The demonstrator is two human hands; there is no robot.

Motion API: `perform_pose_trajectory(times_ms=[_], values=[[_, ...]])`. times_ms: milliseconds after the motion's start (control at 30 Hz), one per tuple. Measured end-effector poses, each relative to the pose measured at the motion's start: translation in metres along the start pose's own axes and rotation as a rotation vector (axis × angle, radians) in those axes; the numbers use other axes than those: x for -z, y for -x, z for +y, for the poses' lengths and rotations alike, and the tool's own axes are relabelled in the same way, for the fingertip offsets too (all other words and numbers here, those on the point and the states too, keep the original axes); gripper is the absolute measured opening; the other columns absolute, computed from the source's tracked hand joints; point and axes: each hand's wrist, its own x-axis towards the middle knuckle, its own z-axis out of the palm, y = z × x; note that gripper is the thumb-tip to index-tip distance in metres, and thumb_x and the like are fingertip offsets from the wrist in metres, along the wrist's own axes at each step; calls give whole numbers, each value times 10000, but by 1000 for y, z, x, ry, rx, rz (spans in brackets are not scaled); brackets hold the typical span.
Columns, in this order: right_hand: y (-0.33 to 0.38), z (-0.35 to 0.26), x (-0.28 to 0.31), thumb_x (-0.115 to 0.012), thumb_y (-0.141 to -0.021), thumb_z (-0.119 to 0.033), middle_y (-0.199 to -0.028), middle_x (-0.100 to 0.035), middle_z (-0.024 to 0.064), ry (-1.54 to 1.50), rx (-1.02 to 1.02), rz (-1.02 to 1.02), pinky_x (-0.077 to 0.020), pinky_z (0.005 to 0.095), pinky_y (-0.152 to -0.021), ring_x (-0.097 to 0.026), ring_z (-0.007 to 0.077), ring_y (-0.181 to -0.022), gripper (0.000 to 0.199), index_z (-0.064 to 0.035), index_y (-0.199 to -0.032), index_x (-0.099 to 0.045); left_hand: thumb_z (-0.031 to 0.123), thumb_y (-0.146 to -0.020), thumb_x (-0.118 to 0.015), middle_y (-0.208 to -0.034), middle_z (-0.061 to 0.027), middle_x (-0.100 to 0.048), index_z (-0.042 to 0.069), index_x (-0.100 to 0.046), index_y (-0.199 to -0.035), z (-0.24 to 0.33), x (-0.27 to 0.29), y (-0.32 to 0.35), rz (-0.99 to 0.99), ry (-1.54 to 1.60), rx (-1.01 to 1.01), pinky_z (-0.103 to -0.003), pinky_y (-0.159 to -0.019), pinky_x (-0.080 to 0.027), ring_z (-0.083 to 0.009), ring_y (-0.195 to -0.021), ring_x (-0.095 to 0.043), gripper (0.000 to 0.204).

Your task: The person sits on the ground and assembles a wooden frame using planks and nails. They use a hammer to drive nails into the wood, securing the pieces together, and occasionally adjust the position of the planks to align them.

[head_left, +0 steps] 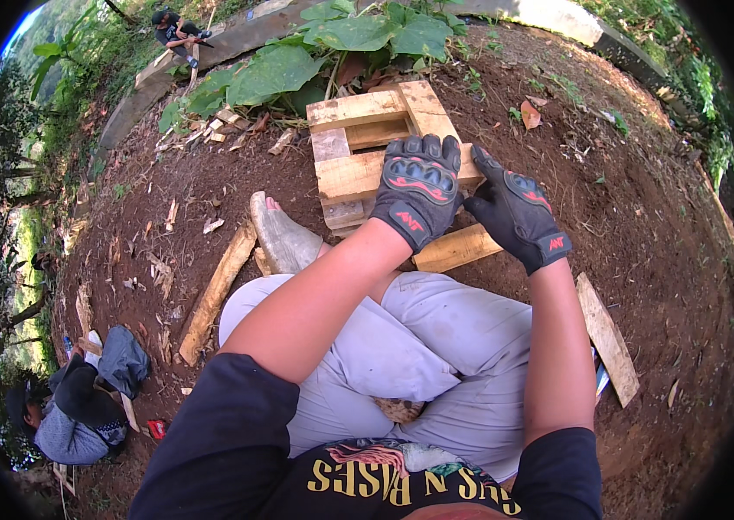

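Note:
In front of my crossed legs stands a square stack of pale, rough-cut wooden blocks (358,110), crossed in layers around a hollow middle. My left hand (423,186), in a black glove with red trim, lies over the nearest top wooden block (349,177), its fingers bent over the far edge; the thumb is hidden. At that block's right end is my right hand (518,212), gloved alike, its thumb and fingers apart and the fingertips by the wood. Under the hands, a loose wooden piece (458,249) rests on the soil.
A long wooden piece (219,293) lies left of my legs, a flat board (607,340) to the right. Large green leaves (276,74) and wood scraps (226,121) are beyond the stack. Two people sit farther off, one far left (178,35), one lower left (72,416) beside a dark bag (124,360).

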Motion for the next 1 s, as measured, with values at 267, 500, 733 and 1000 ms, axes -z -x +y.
perform_pose_trajectory(times_ms=[267,500,733,1000], values=[[1,0,0,-751,-925,-277,-1083,-799,195,-10,6,19,-576,477,-940,-756,395,-1041,811,-53,-1643,-447,502,-880,-783,-1243,-181,-676,8,-616,-1450,2,2,-1,5,1,3,-507,-1059,-457,-346,-1198,-636,773],[-1,-2,1,-725,-978,-339,-1130,-789,186,-2,-18,-23,-583,507,-961,-745,398,-1098,784,-97,-1663,-430,513,-887,-783,-1249,-177,-677,17,-617,-1453,1,1,0,10,10,11,-516,-1068,-457,-347,-1204,-634,771],[-1,-2,1,-724,-978,-333,-1123,-786,195,-12,-25,-31,-585,508,-952,-746,401,-1095,783,-90,-1662,-429,509,-882,-787,-1252,-179,-675,11,-613,-1454,1,1,0,11,9,8,-516,-1066,-459,-348,-1205,-633,778],[-1,-1,2,-718,-958,-293,-1173,-785,192,-25,-16,-35,-582,505,-969,-741,402,-1121,779,-109,-1660,-437,469,-883,-795,-1256,-181,-676,18,-612,-1456,0,6,1,-4,25,8,-504,-1050,-472,-347,-1204,-640,752]])
